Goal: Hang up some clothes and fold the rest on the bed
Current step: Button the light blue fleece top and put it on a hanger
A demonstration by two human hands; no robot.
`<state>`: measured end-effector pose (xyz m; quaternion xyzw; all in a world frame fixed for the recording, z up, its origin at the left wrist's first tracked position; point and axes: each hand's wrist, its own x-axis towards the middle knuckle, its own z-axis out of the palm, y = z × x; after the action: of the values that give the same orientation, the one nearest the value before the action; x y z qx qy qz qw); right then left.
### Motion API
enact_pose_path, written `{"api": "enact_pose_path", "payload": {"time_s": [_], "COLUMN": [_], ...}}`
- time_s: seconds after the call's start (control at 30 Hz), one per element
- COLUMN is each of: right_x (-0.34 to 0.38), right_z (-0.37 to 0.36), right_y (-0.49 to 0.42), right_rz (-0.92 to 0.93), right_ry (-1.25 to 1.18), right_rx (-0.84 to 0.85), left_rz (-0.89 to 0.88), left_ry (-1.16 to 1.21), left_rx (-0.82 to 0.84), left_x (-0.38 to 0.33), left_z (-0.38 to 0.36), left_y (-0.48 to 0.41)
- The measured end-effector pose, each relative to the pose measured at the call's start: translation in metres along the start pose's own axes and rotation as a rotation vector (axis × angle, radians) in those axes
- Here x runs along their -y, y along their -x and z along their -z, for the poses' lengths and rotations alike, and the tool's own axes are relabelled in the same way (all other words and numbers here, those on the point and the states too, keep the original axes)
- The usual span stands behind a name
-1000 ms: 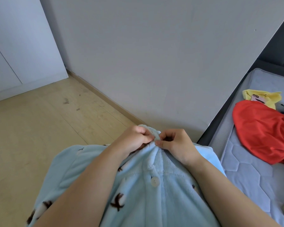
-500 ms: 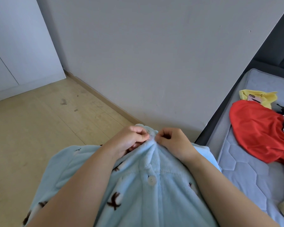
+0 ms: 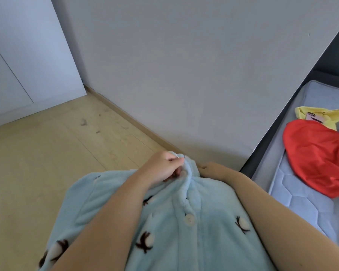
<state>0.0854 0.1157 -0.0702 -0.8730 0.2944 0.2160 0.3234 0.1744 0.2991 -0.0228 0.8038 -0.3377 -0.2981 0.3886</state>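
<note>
A light blue fleece pyjama top (image 3: 196,243) with a white button (image 3: 189,220) and small brown-and-white motifs hangs in front of me over the wooden floor. My left hand (image 3: 162,169) grips the bunched collar at the top of its button placket. My right hand (image 3: 211,169) lies just right of the collar, and its fingers are hidden behind the fabric. On the bed at the right lie a red garment (image 3: 317,159) and a yellow garment (image 3: 321,114).
The grey quilted mattress (image 3: 311,208) sits in a dark frame at the right edge. A plain wall stands straight ahead, with a skirting board along the wooden floor (image 3: 47,153). White cupboard doors (image 3: 27,55) fill the far left corner.
My right hand has left its pinch at the collar's front and slid behind the fabric to the right. The left hand keeps its grip, and the collar is now more bunched.
</note>
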Motion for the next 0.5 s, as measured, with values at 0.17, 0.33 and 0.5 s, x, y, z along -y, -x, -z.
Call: {"api": "enact_pose_path", "payload": {"time_s": [0.17, 0.33, 0.5], "right_x": [-0.001, 0.018, 0.049], "right_z": [0.001, 0.006, 0.015], "right_y": [0.004, 0.01, 0.01], "right_rz": [0.101, 0.232, 0.252], "right_ry": [-0.157, 0.079, 0.029], "right_rx": [-0.487, -0.886, -1.057], "left_rz": [0.082, 0.138, 0.078], "left_ry": [-0.668, -0.75, -0.602], "left_rx": [-0.49, -0.41, -0.484], "left_x": [0.007, 0.011, 0.002], "left_z": [-0.005, 0.002, 0.036], "left_y": [-0.018, -0.027, -0.036]}}
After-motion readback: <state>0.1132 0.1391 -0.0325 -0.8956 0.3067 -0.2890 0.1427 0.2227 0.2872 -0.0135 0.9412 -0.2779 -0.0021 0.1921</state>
